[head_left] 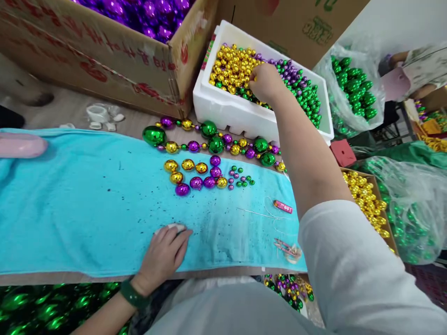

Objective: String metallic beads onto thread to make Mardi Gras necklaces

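My right hand (267, 83) is in the white foam box (233, 109), over its gold beads (232, 65). Its fingers are pinched together, with a gold bead showing at the fingertips. Low on the blue cloth (87, 204), my left hand (164, 251) lies with its fingers over a white piece (176, 227), mostly covered by them. Beyond it are loose large purple beads (196, 182) and gold beads (187, 164). Small green and purple beads (240, 177) lie to their right. A long needle (256, 212) with thread rests on the cloth.
A strung bead garland (216, 145) runs along the cloth's far edge. Behind stands a carton of purple beads (150, 14). Bags of green beads (354, 90) and a box of gold beads (368, 204) are at right. A pink lighter (282, 206) and scissors (286, 247) lie near my right arm.
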The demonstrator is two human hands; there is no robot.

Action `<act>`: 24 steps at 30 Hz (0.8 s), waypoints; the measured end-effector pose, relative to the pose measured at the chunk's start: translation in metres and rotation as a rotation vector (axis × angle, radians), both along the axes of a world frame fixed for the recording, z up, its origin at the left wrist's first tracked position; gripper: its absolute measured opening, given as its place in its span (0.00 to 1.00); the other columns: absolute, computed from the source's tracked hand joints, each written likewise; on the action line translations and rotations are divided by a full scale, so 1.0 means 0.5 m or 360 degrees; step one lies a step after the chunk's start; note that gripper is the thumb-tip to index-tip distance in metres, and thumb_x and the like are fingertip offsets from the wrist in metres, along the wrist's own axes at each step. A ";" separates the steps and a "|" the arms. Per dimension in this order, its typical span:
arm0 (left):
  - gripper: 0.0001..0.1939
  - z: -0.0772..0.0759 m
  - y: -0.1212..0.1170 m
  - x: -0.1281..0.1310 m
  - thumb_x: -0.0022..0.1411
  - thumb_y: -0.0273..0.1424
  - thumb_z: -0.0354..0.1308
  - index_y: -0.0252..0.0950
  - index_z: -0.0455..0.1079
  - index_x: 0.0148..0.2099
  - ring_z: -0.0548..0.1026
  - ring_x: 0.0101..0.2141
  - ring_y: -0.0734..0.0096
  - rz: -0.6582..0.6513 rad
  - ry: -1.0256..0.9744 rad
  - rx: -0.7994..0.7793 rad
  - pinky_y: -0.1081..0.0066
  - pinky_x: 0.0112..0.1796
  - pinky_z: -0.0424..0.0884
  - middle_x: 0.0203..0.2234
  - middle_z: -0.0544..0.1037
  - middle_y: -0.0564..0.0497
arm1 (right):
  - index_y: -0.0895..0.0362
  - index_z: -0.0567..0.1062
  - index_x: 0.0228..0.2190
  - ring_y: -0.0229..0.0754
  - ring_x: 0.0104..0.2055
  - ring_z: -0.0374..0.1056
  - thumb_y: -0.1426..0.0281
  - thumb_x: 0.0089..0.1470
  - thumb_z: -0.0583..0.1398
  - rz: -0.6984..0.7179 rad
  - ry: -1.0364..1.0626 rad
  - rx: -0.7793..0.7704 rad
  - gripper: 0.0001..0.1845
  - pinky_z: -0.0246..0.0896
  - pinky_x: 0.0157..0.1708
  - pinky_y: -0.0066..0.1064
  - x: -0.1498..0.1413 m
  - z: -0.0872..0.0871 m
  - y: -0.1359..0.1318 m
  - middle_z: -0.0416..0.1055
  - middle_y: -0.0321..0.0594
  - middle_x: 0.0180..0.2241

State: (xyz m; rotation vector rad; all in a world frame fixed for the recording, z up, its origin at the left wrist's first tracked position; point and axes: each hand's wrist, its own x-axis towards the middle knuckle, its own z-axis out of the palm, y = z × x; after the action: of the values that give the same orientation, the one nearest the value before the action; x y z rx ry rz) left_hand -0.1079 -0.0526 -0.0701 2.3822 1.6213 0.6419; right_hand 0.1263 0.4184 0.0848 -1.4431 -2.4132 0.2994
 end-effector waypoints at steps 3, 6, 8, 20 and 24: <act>0.11 -0.002 -0.001 -0.001 0.66 0.27 0.53 0.37 0.74 0.47 0.70 0.43 0.58 -0.0011 -0.0021 0.0027 0.59 0.44 0.65 0.39 0.76 0.46 | 0.60 0.77 0.27 0.51 0.47 0.71 0.71 0.52 0.63 -0.0129 -0.0151 0.0043 0.05 0.62 0.53 0.47 -0.006 0.014 -0.020 0.76 0.44 0.33; 0.11 -0.008 -0.002 -0.002 0.66 0.26 0.52 0.39 0.74 0.46 0.71 0.42 0.60 -0.0004 -0.0055 0.0074 0.61 0.45 0.65 0.39 0.76 0.47 | 0.64 0.77 0.29 0.54 0.50 0.70 0.74 0.49 0.64 -0.0117 -0.0130 0.0004 0.04 0.61 0.53 0.50 -0.017 0.019 -0.035 0.75 0.47 0.32; 0.11 -0.013 -0.001 -0.002 0.66 0.27 0.52 0.40 0.74 0.46 0.71 0.42 0.61 0.0007 -0.0061 0.0109 0.61 0.45 0.65 0.40 0.77 0.48 | 0.64 0.76 0.28 0.54 0.52 0.69 0.77 0.48 0.64 -0.0125 -0.0093 -0.0027 0.02 0.60 0.54 0.49 -0.026 0.019 -0.037 0.74 0.48 0.32; 0.11 -0.006 0.002 -0.003 0.65 0.27 0.53 0.39 0.75 0.46 0.72 0.42 0.60 0.0010 -0.0052 0.0059 0.61 0.45 0.67 0.39 0.77 0.46 | 0.59 0.76 0.36 0.42 0.39 0.69 0.70 0.54 0.61 -0.0052 0.0421 -0.0385 0.07 0.65 0.43 0.36 0.041 0.027 -0.223 0.71 0.38 0.31; 0.11 -0.006 0.002 -0.004 0.65 0.27 0.54 0.38 0.75 0.46 0.72 0.42 0.57 -0.0002 -0.0019 0.0034 0.59 0.45 0.67 0.39 0.77 0.45 | 0.56 0.77 0.30 0.40 0.33 0.67 0.72 0.50 0.64 -0.0123 0.0236 -0.0691 0.02 0.63 0.41 0.35 0.109 -0.108 -0.391 0.72 0.36 0.29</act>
State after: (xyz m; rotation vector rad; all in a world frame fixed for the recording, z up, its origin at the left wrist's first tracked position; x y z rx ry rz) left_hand -0.1099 -0.0514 -0.0732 2.3895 1.6157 0.6756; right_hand 0.1808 0.2231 0.0308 -1.6129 -2.2549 0.9234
